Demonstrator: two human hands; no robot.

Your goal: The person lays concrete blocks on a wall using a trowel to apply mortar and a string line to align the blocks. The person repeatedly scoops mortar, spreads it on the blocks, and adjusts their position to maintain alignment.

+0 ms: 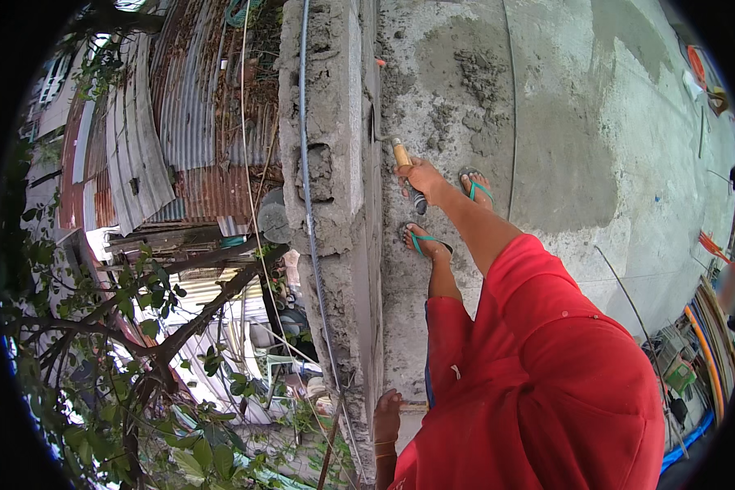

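The place is outdoors, on a grey concrete floor (653,163) that runs beside a rough block wall (335,224). On the other side of the wall there are rusty corrugated sheets (192,98) and a tree branch (200,327) with green leaves. A thin grey pipe (304,106) goes along the top of the wall.

The right hand (421,179) holds a hand tool (400,153), just beside the inner face of the wall and above the floor. The tool has a light brown wooden handle, of rounded shape, with a pale end piece where a thin grey metal neck begins. This neck bends toward the wall; the metal part after it is seen too narrowly to tell its shape. The right fingers are wrapped around the handle. Below them a grey and black rounded piece (417,202) shows; I cannot tell if it belongs to the same tool.

The left hand (387,412) is lower in the view, near the wall, with a thin yellowish band at the wrist. I cannot tell whether its fingers are spread or pressed together, nor whether they touch the wall.

The person wears a red shirt (572,392) and slippers (434,241) with green straps. Near the feet, lumps of grey cement mix (482,77) lie on the floor, next to a thin dark line (512,106).
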